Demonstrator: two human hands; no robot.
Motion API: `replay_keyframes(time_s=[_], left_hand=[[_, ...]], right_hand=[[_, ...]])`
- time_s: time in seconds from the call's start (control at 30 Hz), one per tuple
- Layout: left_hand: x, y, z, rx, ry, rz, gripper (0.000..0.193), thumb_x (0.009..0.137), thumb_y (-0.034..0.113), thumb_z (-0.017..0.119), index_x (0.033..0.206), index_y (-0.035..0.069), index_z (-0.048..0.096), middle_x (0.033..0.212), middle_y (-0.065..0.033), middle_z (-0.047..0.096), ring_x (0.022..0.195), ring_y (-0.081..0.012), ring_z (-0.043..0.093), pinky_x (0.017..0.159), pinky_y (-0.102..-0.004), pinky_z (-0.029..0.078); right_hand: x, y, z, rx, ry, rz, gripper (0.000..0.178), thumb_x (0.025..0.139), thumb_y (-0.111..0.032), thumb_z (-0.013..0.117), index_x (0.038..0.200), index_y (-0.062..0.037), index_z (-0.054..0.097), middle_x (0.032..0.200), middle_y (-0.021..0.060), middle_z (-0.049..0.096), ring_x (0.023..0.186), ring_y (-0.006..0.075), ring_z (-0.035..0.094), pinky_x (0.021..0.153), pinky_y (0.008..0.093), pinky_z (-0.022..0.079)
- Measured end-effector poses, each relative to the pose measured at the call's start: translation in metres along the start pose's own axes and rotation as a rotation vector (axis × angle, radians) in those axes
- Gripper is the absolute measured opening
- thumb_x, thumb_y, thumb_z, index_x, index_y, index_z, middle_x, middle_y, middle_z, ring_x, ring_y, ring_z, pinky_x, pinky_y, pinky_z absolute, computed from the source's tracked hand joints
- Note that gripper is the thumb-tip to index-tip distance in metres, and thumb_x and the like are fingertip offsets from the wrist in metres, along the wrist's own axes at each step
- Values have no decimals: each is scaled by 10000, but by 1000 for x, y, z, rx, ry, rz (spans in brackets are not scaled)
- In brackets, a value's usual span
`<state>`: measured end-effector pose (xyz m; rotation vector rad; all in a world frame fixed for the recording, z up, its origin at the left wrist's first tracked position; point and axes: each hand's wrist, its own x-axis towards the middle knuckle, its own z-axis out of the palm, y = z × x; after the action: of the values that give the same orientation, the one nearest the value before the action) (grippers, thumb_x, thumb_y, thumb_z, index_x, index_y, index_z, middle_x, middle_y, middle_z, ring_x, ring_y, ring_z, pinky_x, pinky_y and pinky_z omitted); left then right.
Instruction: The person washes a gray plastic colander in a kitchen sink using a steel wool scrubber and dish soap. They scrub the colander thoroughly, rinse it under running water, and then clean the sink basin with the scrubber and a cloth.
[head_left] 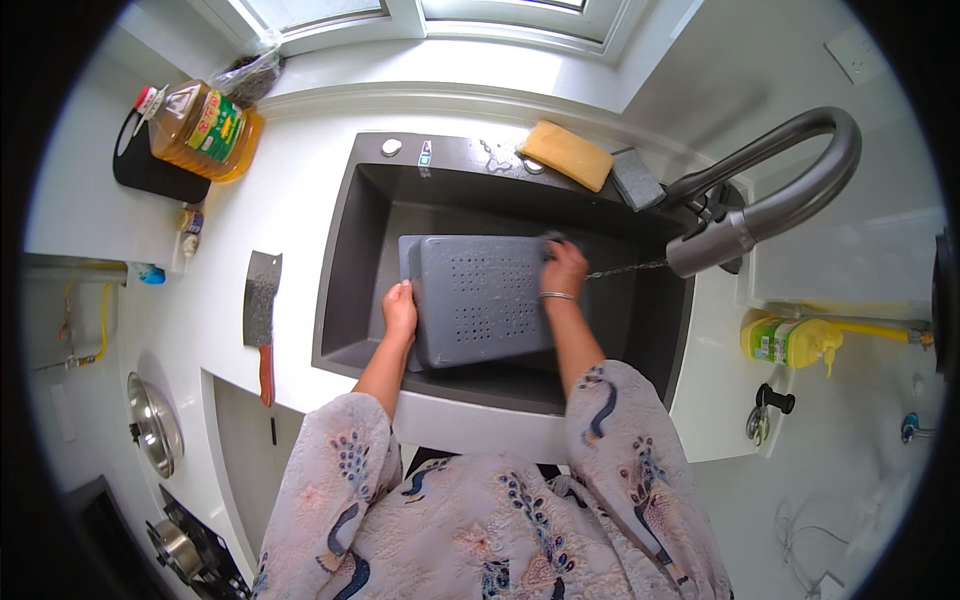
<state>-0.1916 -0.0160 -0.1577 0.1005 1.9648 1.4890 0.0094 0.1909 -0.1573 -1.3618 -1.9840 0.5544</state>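
Observation:
A grey rectangular draining basket (480, 300), pierced with two groups of small holes, is held tilted inside the dark sink (345, 290), its wet bottom facing me. My left hand (400, 312) grips its left edge, fingers closed round the rim. At the upper right corner of the basket is my right hand (565, 268), with a bracelet at the wrist. Its fingers are closed on a small dark thing, blurred, that I cannot make out. A thin stream of water (627, 269) runs from the dark grey faucet (700, 245) toward that hand.
A yellow sponge (567, 155) and a grey sponge (637, 180) lie on the sink's back rim. Left of the sink rests a cleaver (262, 310) with a wooden handle. An oil bottle (208, 130) stands back left; a yellow detergent bottle (785, 342) is at the right.

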Motion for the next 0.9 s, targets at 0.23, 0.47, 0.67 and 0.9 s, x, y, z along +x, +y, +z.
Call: replay_keyframes(time_s=[0.23,0.47,0.67,0.9], left_hand=[[16,5,5,153,-82,82,291,962,231,416,810,22,551,695,34,501,638,-64,416,593,-247,375],[39,-6,-20,175,-116,36,309,957,223,417,735,24,502,657,18,461,620,-69,394,565,-265,361],[34,2,-13,125,-146,-3,300,963,235,419,785,27,542,682,29,500,619,-68,416,571,-261,371],[42,-9,-19,114,-156,-68,296,966,249,413,822,38,563,740,18,529,664,-61,439,604,-249,381]], right_hand=[[-33,-143,14,108,-57,-248,223,749,-128,612,964,-68,616,1055,175,593,919,347,568,808,441,441],[1,33,23,-314,246,61,155,809,-139,561,815,0,629,822,167,618,742,345,583,716,423,473],[-23,-137,50,108,92,-278,171,829,-156,544,896,-19,618,908,190,603,864,353,560,776,418,453],[-5,65,37,110,242,251,145,857,-95,495,876,16,585,850,170,585,795,322,558,713,375,454]])
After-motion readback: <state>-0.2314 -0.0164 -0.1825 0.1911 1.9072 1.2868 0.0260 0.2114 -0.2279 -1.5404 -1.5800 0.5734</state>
